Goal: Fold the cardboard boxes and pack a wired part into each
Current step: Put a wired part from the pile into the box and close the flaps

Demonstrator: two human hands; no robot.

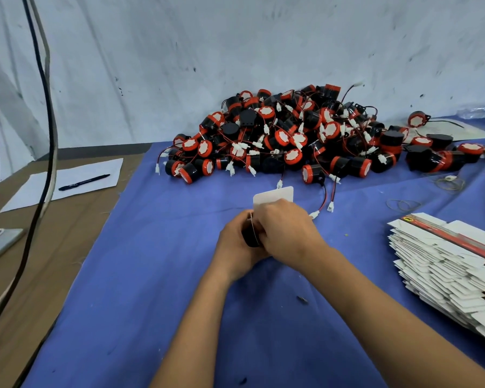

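Both hands, left hand (237, 242) and right hand (284, 233), gripped around a black wired part (249, 236) and box flap (273, 195); beyond, piled parts (305, 135); right, flat boxes (454, 264); left, pen (84, 182) on paper (65, 183).

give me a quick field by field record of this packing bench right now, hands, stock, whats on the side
left hand: left hand grips a black wired part
right hand: right hand holds a white box flap over the part
parts stock: pile of black and red wired parts at the back of the blue cloth
boxes: stack of flat boxes on the right
side items: black pen on white paper, left
packing state: box not yet closed
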